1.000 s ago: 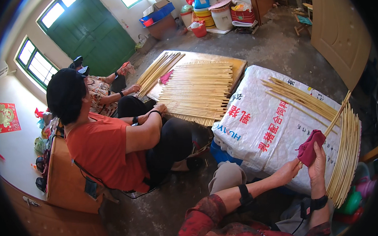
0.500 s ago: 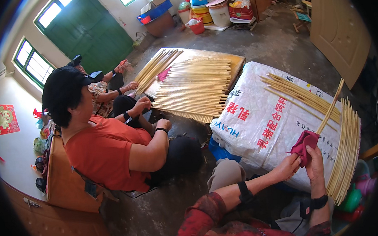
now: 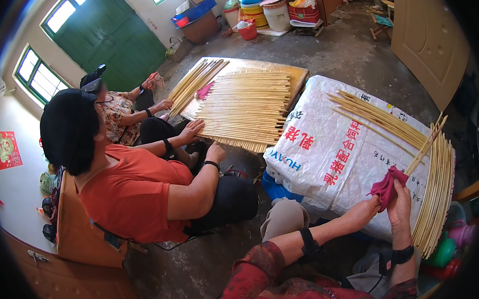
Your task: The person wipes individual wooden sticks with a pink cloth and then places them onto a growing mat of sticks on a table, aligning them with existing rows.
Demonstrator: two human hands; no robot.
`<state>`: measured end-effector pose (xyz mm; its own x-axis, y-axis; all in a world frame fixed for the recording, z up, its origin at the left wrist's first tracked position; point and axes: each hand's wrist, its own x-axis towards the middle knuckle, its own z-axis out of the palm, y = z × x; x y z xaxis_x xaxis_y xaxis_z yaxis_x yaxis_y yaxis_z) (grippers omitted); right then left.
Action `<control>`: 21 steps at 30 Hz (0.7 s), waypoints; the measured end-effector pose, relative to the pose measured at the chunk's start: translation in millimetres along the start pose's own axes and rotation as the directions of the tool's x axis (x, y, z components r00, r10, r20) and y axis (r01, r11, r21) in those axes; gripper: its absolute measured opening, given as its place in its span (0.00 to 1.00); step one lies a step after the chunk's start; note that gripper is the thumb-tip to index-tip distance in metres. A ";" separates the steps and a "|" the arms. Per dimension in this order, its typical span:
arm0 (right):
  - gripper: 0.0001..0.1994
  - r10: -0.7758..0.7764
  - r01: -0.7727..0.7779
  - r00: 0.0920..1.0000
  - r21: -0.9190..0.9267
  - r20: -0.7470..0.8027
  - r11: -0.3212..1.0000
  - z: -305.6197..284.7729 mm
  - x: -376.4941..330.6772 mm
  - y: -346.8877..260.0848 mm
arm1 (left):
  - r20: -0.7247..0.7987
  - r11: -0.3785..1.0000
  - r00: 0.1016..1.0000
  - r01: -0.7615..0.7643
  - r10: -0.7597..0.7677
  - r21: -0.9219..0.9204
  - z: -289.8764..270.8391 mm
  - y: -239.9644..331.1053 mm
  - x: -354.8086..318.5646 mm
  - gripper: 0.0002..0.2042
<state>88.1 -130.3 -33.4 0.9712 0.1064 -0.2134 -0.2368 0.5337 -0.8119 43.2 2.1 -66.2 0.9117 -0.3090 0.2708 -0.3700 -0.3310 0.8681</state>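
Note:
My right hand [image 3: 398, 206] holds a pink cloth [image 3: 386, 186] wrapped around the lower end of a long bamboo stick [image 3: 425, 146], which slants up to the right. My left hand [image 3: 363, 211] pinches the cloth's lower left edge. Both hands rest over a white printed sack [image 3: 325, 146] that covers a low surface. A row of pale sticks [image 3: 438, 194] lies along the sack's right edge, beside my right hand. A smaller bundle of sticks [image 3: 374, 117] lies across the sack's far part.
A person in an orange shirt [image 3: 129, 194] sits to my left, with both hands on sticks spread over a wooden board [image 3: 299, 74]. A second person [image 3: 117, 109] sits behind. Buckets [image 3: 276, 11] and a green door [image 3: 111, 35] stand at the back. Plastic items [image 3: 460, 236] sit at far right.
The person in orange has leaned forward and put both hands on the sticks on the board. My hands and the cloth on the stick have stayed almost where they were.

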 end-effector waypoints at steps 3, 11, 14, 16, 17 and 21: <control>0.14 -0.001 0.007 0.997 0.077 -0.079 0.997 -0.3 0.8 6.7 | 0.031 0.989 0.992 0.126 -0.124 -0.074 -2.4 6.2 0.1 0.07; 0.11 0.013 0.015 0.990 0.206 -0.137 0.978 -17.5 3.9 14.4 | -0.026 0.994 0.994 -0.105 0.106 0.038 11.6 0.7 -1.1 0.07; 0.10 0.019 0.018 0.986 0.219 -0.168 0.976 3.9 -3.8 9.1 | 0.066 0.998 0.996 0.056 -0.055 -0.010 2.7 10.3 -0.4 0.07; 0.10 0.021 0.015 0.988 0.227 -0.156 0.974 3.6 -3.3 10.1 | 0.036 0.998 0.998 0.053 -0.051 -0.043 7.7 6.8 -0.3 0.08; 0.10 -0.007 0.040 0.990 0.230 -0.140 0.972 0.2 -1.2 13.4 | 0.008 0.996 0.999 0.049 -0.049 -0.075 9.8 5.2 -0.6 0.09; 0.11 -0.048 0.065 0.994 0.187 -0.096 0.980 8.6 -5.1 9.3 | 0.064 0.994 0.994 0.089 -0.085 -0.064 8.0 9.1 -0.1 0.11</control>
<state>81.2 -118.7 -35.3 0.9742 -0.0005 -0.2258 -0.1637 0.6871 -0.7079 38.3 -8.1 -61.6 0.9264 -0.3367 0.1689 -0.2754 -0.2993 0.9136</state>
